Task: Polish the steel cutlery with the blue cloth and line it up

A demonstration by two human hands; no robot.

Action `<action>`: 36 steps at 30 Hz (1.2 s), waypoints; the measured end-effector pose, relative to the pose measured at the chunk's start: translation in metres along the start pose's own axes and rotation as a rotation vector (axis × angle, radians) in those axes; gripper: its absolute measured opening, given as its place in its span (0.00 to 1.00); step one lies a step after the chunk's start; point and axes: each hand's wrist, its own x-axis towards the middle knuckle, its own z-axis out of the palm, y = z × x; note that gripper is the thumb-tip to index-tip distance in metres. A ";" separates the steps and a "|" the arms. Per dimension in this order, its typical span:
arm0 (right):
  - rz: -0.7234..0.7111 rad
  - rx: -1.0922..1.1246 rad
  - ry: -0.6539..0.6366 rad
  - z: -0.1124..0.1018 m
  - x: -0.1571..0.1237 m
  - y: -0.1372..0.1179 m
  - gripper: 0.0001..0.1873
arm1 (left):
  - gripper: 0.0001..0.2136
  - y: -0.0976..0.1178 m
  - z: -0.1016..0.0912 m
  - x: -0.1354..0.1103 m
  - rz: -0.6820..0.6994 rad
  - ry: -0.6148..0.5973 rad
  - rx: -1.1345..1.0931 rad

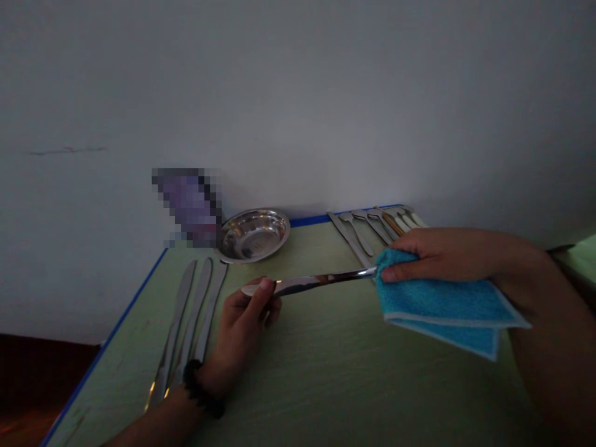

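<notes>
A long, shiny metal piece of cutlery [321, 281] is held level above the table between both hands. Its broad left end is pinched between the thumb and fingers of my left hand [246, 320]. My right hand [437, 254] is closed on a folded blue cloth [433, 304], which wraps the cutlery's right end. That end is hidden, so whether it is a knife, spoon or fork cannot be told. Three table knives [184, 310] lie side by side to the left of my left hand, their lower parts partly behind my wrist.
A round steel bowl [256, 236] stands at the back of the green table [302, 385], beside a blurred-out purple object [190, 205]. Several spoons and other cutlery [358, 233] lie in a row at the back right. A grey wall [298, 112] rises behind the table.
</notes>
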 end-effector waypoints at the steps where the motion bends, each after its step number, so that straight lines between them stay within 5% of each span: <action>1: 0.008 -0.021 0.013 0.001 0.001 -0.001 0.24 | 0.15 0.001 0.000 0.001 -0.009 0.015 -0.015; 7: -0.194 -0.141 -0.117 0.034 0.028 -0.040 0.25 | 0.11 0.040 -0.008 0.018 0.134 0.290 -0.135; 12: -0.149 -0.210 -0.071 0.051 0.036 -0.045 0.23 | 0.19 0.090 -0.015 0.022 0.370 0.441 -0.120; 18: -0.326 0.160 0.203 0.045 0.033 -0.042 0.39 | 0.17 0.111 -0.011 0.024 0.401 0.352 -0.173; 23: -0.496 0.700 0.081 0.038 0.026 -0.057 0.23 | 0.13 0.110 0.026 0.042 0.389 0.243 -0.196; 28: -0.372 1.042 0.138 0.027 0.020 -0.040 0.15 | 0.13 0.096 0.074 0.064 0.431 -0.042 -0.157; 32: -0.230 0.926 0.295 0.014 0.023 -0.004 0.13 | 0.16 0.072 0.097 0.080 0.338 -0.141 0.003; 36: -0.095 0.666 0.500 0.006 0.033 0.030 0.16 | 0.16 0.033 0.109 0.102 0.303 -0.109 0.490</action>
